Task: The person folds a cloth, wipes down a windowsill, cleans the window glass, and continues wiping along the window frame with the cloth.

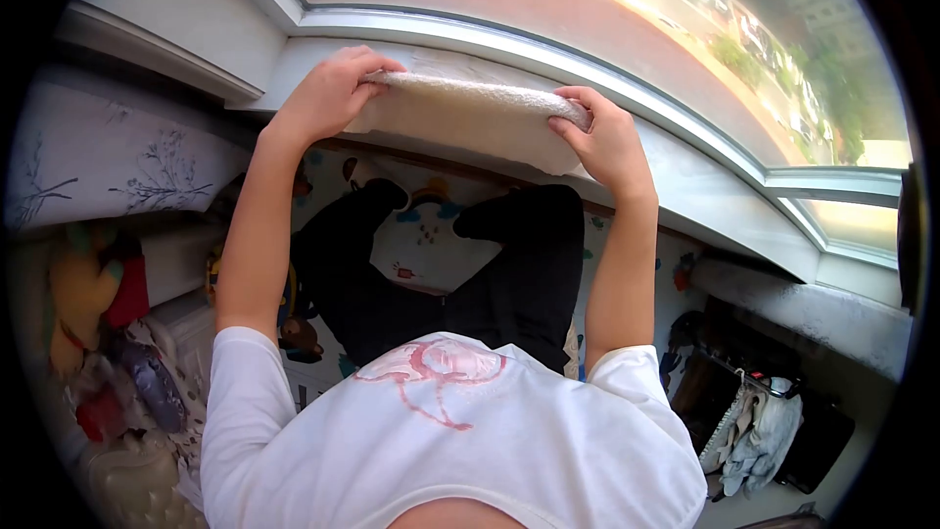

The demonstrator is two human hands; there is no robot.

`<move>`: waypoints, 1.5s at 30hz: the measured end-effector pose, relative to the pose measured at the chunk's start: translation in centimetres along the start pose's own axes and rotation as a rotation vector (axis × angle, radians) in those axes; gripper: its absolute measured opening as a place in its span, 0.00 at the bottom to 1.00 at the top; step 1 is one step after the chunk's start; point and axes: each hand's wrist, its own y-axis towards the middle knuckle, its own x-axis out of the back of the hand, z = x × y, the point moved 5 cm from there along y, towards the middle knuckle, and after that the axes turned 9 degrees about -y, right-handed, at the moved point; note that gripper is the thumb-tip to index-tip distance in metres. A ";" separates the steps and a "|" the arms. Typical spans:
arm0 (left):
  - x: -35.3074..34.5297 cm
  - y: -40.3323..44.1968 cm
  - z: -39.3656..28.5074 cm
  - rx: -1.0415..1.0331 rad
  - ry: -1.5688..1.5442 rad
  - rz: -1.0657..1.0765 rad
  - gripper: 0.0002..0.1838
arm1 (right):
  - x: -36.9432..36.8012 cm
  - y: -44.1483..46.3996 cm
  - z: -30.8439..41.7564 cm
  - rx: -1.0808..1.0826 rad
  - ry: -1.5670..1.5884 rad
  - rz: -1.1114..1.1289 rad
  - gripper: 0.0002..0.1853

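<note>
The left hand [338, 88] pinches one end of a white towel [465, 118], stretched along the windowsill's [710, 191] near edge (contact unclear); the right hand [612, 142] grips the other. Holding it taut seems the step; moving it calls for even grips.

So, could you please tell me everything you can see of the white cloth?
The white cloth is thick and fluffy-looking, like towelling, with its upper edge rounded, perhaps a fold. It is spread widthwise between the left hand and right hand, which grip that edge near either end; its plain, cream-tinged face hangs beside the windowsill. Whether it touches the windowsill is unclear.
</note>
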 end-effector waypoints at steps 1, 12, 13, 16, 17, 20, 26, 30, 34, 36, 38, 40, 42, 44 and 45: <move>-0.1 0.9 -0.3 -0.099 0.150 -0.162 0.19 | 0.0 0.2 -0.4 0.034 -0.165 -0.135 0.21; -10.1 -0.7 -0.8 0.000 0.353 -0.235 0.34 | -8.4 -1.2 1.9 0.091 -0.385 -0.255 0.39; -11.1 -0.8 -0.1 0.013 0.353 -0.235 0.34 | -9.1 -1.0 1.6 0.089 -0.396 -0.265 0.39; -12.2 -0.7 0.5 0.021 0.346 -0.234 0.35 | -10.5 -0.9 0.9 0.040 -0.473 -0.187 0.41; -12.4 -0.7 0.4 0.013 0.340 -0.240 0.36 | -10.4 -1.1 0.7 0.032 -0.495 -0.171 0.41; -13.1 -0.8 -0.3 0.006 0.314 -0.229 0.39 | -10.2 -1.7 -0.5 0.037 -0.519 -0.178 0.41; -15.7 0.7 -4.7 -0.045 0.247 -0.153 0.42 | -7.9 -3.9 -6.2 -0.007 -0.530 -0.235 0.39; -17.7 1.0 -7.1 -0.101 0.061 -0.040 0.41 | -5.4 -5.9 -9.2 -0.175 -0.580 -0.179 0.37; -13.6 -2.5 -8.1 -0.203 -0.320 -0.266 0.27 | -3.5 -5.9 -10.1 -0.353 -0.531 -0.235 0.38; -11.4 -6.0 -5.6 -0.149 -0.360 -0.402 0.18 | -5.0 -5.7 -8.6 -0.348 -0.447 -0.337 0.40; -10.2 -9.6 -1.4 0.018 -0.387 -0.516 0.14 | -6.9 -4.4 -4.4 -0.241 -0.379 -0.355 0.45; -8.4 -12.9 2.6 0.175 -0.342 -0.579 0.12 | -10.3 -2.5 -1.7 -0.266 -0.349 -0.240 0.52; -6.8 -15.6 7.0 0.264 -0.294 -0.685 0.10 | -12.7 -0.8 1.0 -0.256 -0.372 -0.184 0.53; -4.7 -16.5 9.0 0.239 -0.244 -0.789 0.09 | -14.1 0.3 2.7 -0.248 -0.361 -0.282 0.46; -4.0 -16.2 9.9 0.234 -0.264 -0.838 0.08 | -14.4 0.3 3.1 -0.224 -0.360 -0.290 0.44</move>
